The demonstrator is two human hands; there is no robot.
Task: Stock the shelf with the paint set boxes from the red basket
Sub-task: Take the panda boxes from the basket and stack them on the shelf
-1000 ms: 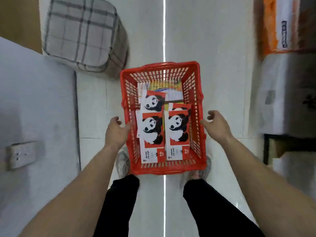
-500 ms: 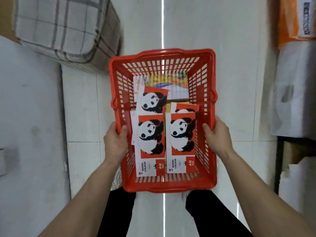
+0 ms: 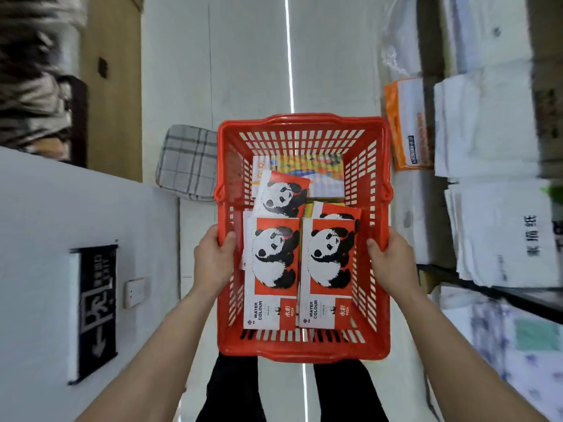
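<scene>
I hold a red plastic basket (image 3: 303, 124) in front of me, lifted off the floor. My left hand (image 3: 213, 260) grips its left rim and my right hand (image 3: 388, 260) grips its right rim. Inside lie several red-and-white paint set boxes with a panda picture; two lie side by side nearest me, the left box (image 3: 271, 269) and the right box (image 3: 329, 269). A third panda box (image 3: 283, 193) lies tilted behind them. A colourful box (image 3: 310, 169) sits at the far end of the basket.
Shelves (image 3: 487, 284) at the right hold white wrapped packs and an orange-and-white pack (image 3: 408, 123). A white wall (image 3: 61, 223) with an exit sign (image 3: 94, 306) and a socket stands at the left. A checked bag (image 3: 189, 159) lies on the tiled floor ahead.
Both hands took hold of the basket's rims and lifted it from the floor toward me. The view has risen, and the shelves at the right now show more.
</scene>
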